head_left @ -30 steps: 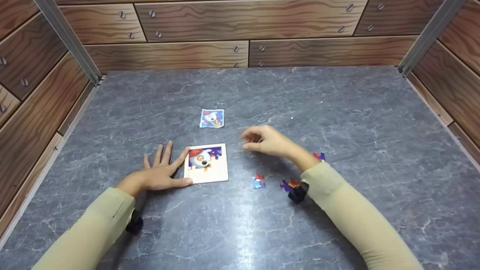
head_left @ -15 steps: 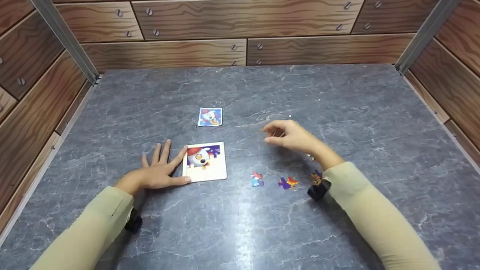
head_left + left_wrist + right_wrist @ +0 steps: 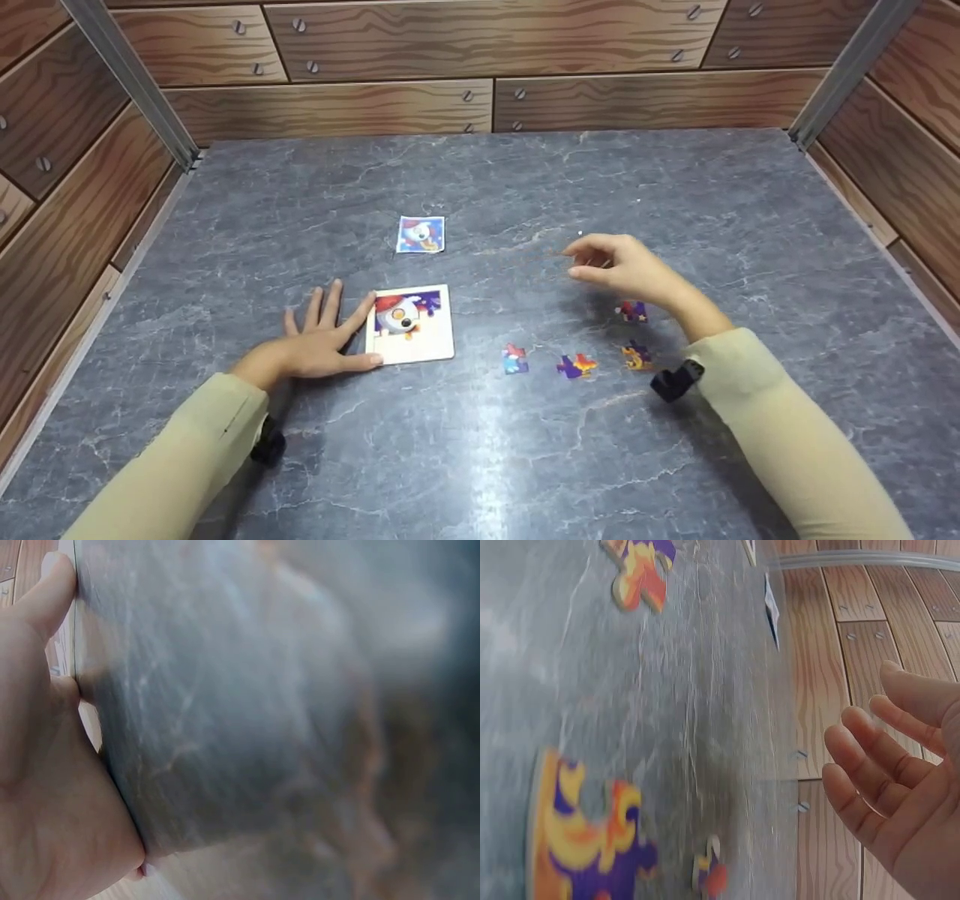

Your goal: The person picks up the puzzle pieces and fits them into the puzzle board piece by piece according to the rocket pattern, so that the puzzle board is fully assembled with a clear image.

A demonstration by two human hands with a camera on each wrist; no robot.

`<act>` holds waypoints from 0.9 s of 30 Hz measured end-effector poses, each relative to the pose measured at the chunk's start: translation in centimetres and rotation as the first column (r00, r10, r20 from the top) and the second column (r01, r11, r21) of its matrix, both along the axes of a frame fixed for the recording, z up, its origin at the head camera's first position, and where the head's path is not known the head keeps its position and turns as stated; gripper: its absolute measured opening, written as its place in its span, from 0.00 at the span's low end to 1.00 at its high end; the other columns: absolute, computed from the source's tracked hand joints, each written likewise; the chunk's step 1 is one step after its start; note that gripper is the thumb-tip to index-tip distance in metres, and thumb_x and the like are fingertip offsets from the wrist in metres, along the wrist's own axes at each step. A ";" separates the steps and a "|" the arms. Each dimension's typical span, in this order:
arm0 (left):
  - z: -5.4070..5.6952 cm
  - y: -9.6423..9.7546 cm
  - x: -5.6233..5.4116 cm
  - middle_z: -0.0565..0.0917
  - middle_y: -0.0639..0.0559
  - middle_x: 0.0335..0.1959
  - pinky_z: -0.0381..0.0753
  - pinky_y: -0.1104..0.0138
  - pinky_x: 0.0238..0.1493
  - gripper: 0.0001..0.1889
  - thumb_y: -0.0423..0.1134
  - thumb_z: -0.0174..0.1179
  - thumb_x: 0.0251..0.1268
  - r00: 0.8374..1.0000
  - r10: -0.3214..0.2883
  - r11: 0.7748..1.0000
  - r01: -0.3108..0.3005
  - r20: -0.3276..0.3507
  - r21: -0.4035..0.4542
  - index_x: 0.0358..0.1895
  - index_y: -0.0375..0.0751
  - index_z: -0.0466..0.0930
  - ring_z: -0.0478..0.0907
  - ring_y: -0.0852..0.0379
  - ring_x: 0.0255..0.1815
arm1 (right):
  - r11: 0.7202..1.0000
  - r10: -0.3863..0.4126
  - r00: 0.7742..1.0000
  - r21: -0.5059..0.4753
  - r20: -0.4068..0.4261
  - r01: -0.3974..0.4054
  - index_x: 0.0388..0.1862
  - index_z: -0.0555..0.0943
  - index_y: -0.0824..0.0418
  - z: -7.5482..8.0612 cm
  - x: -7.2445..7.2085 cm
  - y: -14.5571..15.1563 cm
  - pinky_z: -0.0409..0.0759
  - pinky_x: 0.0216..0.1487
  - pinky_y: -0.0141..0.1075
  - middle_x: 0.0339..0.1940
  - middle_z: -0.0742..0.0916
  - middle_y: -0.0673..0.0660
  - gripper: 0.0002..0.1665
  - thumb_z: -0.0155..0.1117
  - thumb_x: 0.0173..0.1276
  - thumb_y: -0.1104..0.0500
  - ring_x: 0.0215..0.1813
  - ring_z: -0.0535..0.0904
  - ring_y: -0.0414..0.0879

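My left hand [image 3: 315,349] lies spread on the table, its thumb and index fingertip touching the left edge of a white puzzle board [image 3: 427,345]. Several joined pieces fill the upper left of that board with a white cartoon head in a red cap. Held above the table on the right, my right hand [image 3: 626,266] has loosely curved fingers and nothing in them; the right wrist view shows its bare palm. Below it lie a red-and-purple puzzle piece [image 3: 631,311], a purple-and-yellow piece [image 3: 637,355], a purple-and-orange piece [image 3: 576,366] and a light-blue-and-red piece [image 3: 515,359].
A small picture card [image 3: 421,235] with a similar cartoon lies behind the board. Wood-patterned walls [image 3: 390,41] border the grey marbled table [image 3: 390,457] at the back and both sides. A tiny white speck [image 3: 580,232] sits near my right hand.
My right hand has moved to the right, away from the board, uncovering the puzzle pieces beneath its forearm. The left hand stays at the board's edge.
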State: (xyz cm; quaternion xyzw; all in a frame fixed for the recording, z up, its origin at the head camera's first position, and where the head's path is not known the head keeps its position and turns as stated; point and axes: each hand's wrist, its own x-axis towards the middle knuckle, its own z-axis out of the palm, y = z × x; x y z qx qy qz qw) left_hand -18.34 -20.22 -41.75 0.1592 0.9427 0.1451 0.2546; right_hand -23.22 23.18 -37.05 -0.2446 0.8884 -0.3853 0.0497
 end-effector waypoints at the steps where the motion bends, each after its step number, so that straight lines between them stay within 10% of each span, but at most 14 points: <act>1: 0.0 0.0 0.0 0.16 0.38 0.69 0.15 0.33 0.52 0.51 0.76 0.43 0.53 1.000 0.001 1.000 -0.001 0.000 -0.001 0.74 0.60 0.27 0.12 0.36 0.67 | 1.000 -0.006 1.000 0.002 0.001 0.006 0.50 0.80 0.63 0.0 0.1 0.3 0.75 0.37 0.32 0.35 0.83 0.55 0.18 0.66 0.63 0.57 0.36 0.77 0.46; 18: -0.1 -0.1 0.1 0.17 0.36 0.69 0.16 0.32 0.52 0.52 0.76 0.43 0.54 1.000 0.000 1.000 0.000 -0.002 0.000 0.74 0.59 0.27 0.13 0.35 0.67 | 0.992 -0.119 0.992 0.052 0.043 0.117 0.51 0.77 0.71 1.9 3.6 4.1 0.74 0.36 0.29 0.37 0.82 0.63 0.18 0.62 0.64 0.63 0.37 0.76 0.51; 27: 0.0 0.1 0.0 0.17 0.36 0.69 0.15 0.33 0.52 0.52 0.76 0.43 0.53 1.000 0.005 1.000 -0.005 0.005 -0.004 0.74 0.59 0.27 0.12 0.35 0.67 | 0.991 -0.115 0.992 0.071 0.044 0.111 0.52 0.79 0.66 -2.1 2.2 7.9 0.75 0.39 0.30 0.37 0.83 0.56 0.23 0.67 0.61 0.56 0.38 0.77 0.46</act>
